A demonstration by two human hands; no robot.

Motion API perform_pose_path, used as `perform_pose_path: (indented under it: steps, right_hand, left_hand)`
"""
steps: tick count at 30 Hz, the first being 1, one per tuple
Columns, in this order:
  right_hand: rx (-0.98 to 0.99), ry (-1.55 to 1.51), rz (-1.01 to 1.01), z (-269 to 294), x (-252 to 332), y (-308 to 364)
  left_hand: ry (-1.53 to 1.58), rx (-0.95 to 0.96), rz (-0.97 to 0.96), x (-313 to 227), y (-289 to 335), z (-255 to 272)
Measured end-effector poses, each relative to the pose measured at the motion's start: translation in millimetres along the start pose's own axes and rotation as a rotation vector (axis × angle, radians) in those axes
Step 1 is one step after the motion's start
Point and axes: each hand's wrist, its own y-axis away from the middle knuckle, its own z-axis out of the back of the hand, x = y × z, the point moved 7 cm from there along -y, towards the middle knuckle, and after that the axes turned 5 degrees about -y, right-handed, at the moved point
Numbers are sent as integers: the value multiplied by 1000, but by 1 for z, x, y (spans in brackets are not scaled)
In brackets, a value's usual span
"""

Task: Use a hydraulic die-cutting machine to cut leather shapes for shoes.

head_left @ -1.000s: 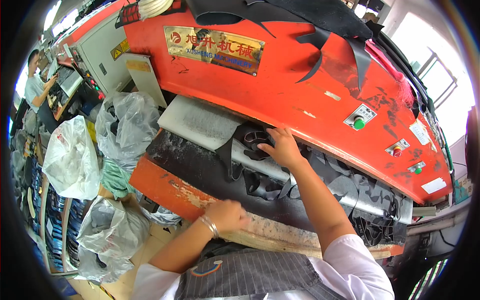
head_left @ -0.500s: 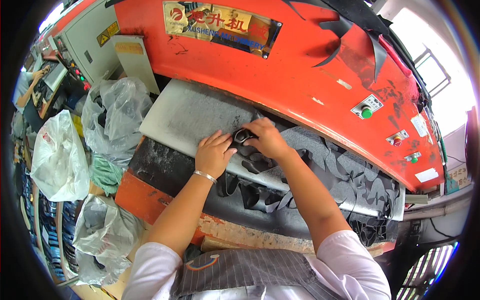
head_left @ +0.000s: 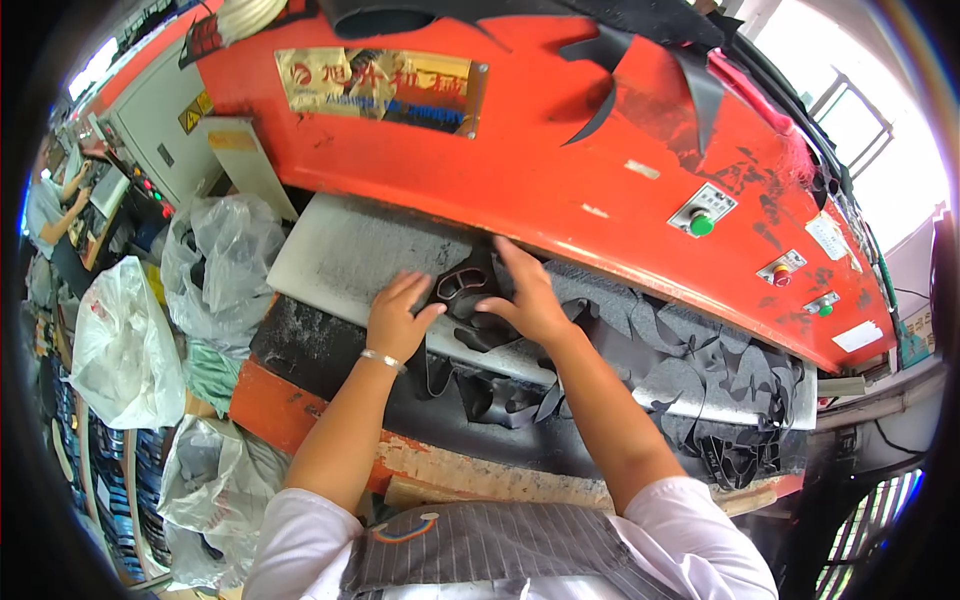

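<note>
Over there the cutter (head_left: 462, 285) — dark, rounded, thin-edged, faintly shiny — lies on black sheeting (head_left: 481, 260) over the pale board (head_left: 335, 240), between left hand (head_left: 394, 322) and right hand (head_left: 533, 304), both spread, neither gripping, touch unclear.

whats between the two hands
In the head view, a dark, pale-edged frame and some black sheet material lie between the left hand and right hand.
</note>
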Motion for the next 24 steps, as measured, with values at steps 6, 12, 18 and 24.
perform_pose_path:
  steps: [6, 12, 18, 24]
  right_hand:
    - [-865, 292, -48, 208, -5, 151]
    - [-1568, 333, -528, 480, -117, 290]
    - [-1618, 146, -669, 506, -109, 298]
    - [-1405, -226, -359, 482, -74, 357]
  left_hand:
    - [333, -68, -183, -108, -22, 9]
    - [613, 297, -576, -315, -49, -56]
    - [225, 417, -538, -376, -101, -56]
    - [588, 314, -620, -300, -13, -23]
